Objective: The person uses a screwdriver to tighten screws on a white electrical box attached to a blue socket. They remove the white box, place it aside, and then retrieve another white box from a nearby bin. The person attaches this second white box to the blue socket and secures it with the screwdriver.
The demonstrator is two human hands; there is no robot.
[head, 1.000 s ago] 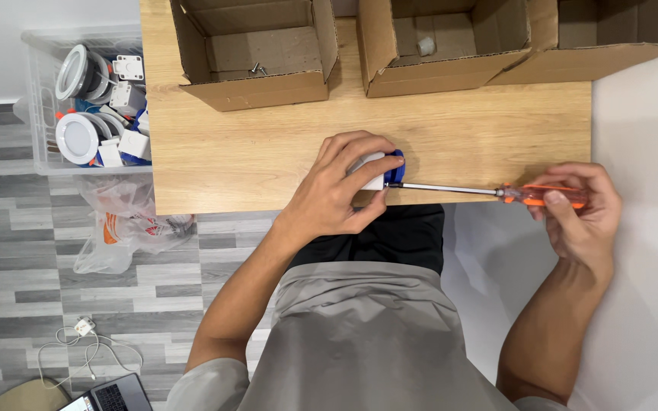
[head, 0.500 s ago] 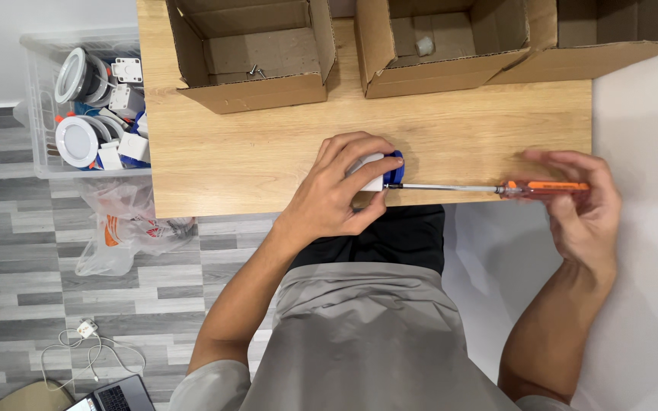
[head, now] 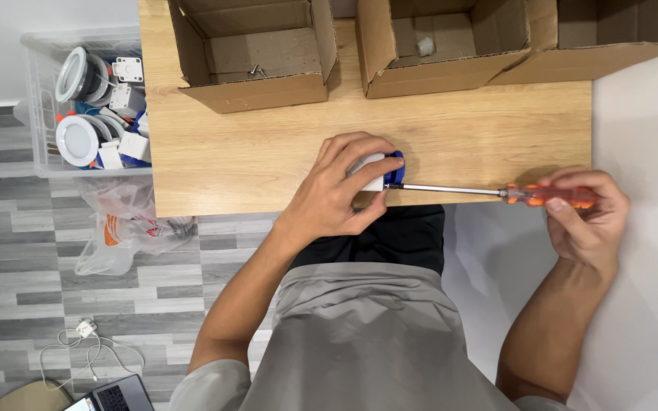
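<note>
My left hand (head: 338, 192) grips a small white and blue boxy part (head: 381, 170) against the near edge of a wooden table (head: 253, 152). My right hand (head: 584, 217) holds the orange handle of a long screwdriver (head: 496, 192), off the table's right edge. The metal shaft runs left and its tip meets the blue end of the part. Most of the part is hidden under my fingers.
Three open cardboard boxes (head: 257, 53) (head: 439, 46) (head: 611, 34) line the table's far side; two hold small bits. A clear plastic bin (head: 85, 106) of round white lamps and small white parts stands on the left. A plastic bag (head: 127, 228), cable and laptop corner lie on the floor.
My right hand has shifted its fingers around the screwdriver handle, as in turning it. My left hand and the part stay in place.
</note>
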